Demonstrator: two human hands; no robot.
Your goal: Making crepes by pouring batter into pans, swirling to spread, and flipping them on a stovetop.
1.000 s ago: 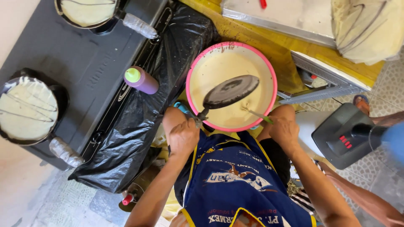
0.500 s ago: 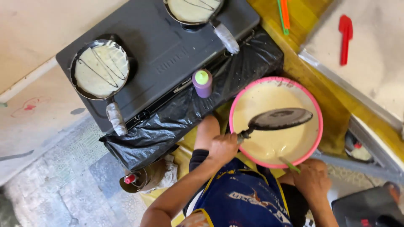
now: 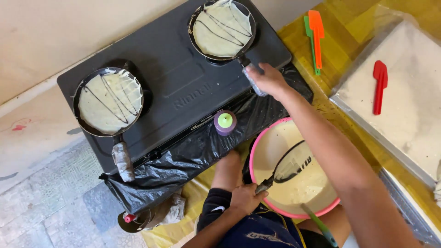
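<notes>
Head view, right hand: the right hand (image 3: pixel 268 79) is closed round the wrapped handle (image 3: pixel 251 78) of the far pan (image 3: pixel 222 28), which sits on the back burner of the black stove (image 3: pixel 183 87) with a pale crepe striped in dark lines.
Head view, left hand: the left hand (image 3: pixel 245 197) is clamped on the handle of a small dark pan (image 3: pixel 294 165), held tilted on edge in the pink-rimmed bowl (image 3: pixel 257 151) of batter.
Step in hand: I judge this to be taking hold of the cooked far pan while the spare pan is dipped in batter.
Next move calls for: a level lift of the far pan straight off the burner, wrist steady so the crepe does not slide; the left hand has to keep its pan over the bowl so drips fall inside.
Other pan: a second pan (image 3: pixel 109 101) with a striped crepe rests on the left burner, its handle pointing towards the person, well apart from both hands.
Edges: the far pan's handle overhangs the stove's right front corner, above the black plastic sheet (image 3: pixel 183 156).
In the way: a purple bottle (image 3: pixel 225 122) stands at the stove's front edge, between the two hands.
Open room: the yellow surface to the right is free up to the orange and green spatulas (image 3: pixel 314 32) and the tray (image 3: pixel 413 115) with a red spatula (image 3: pixel 379 85).
</notes>
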